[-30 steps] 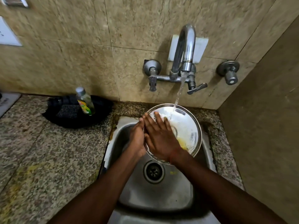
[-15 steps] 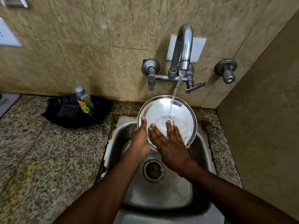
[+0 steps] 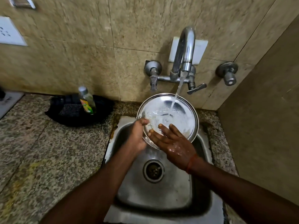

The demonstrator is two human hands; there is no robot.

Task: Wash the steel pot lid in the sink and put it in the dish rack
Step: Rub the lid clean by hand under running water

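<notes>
Beige stone-tiled wall (image 3: 80, 54) at the back; speckled granite counter (image 3: 48, 151) on the left, with the steel sink (image 3: 161, 196) set into it and the drain (image 3: 153, 170) uncovered.

Tap (image 3: 186, 49) is seen running. The stream (image 3: 177, 94) lands on the upper right of the steel pot lid (image 3: 179, 117), which is held tilted above the back of the basin with its dished face turned up toward the camera.

Hands:
- The left hand (image 3: 137, 136) is clamped on the lid's lower-left rim, with the thumb (image 3: 144, 122) hooked over the edge.
- The right hand (image 3: 173, 143) is wet and grips nothing. Its fingers (image 3: 163, 128) are laid out straight and spread flat on the lid's face, as if rubbing.

A soap bottle (image 3: 86, 101) and a dark scrub pad (image 3: 69, 109) are noted in a black tray (image 3: 77, 113) on the counter, well apart from the hands.

Progress, as judged:
- Washing is under way and appears to be at the rinse-and-rub step.
- A whitish film is seen across the lid — whether suds, water sheen or glare cannot be told, so cleanliness is not confirmed.
- The underside has not been shown and may yet need water.

Outstanding:
- The rinse is to be finished.
- The lid is to be drained.
- The lid is to be placed in the dish rack. No rack is in view, so its whereabouts cannot be stated.
</notes>
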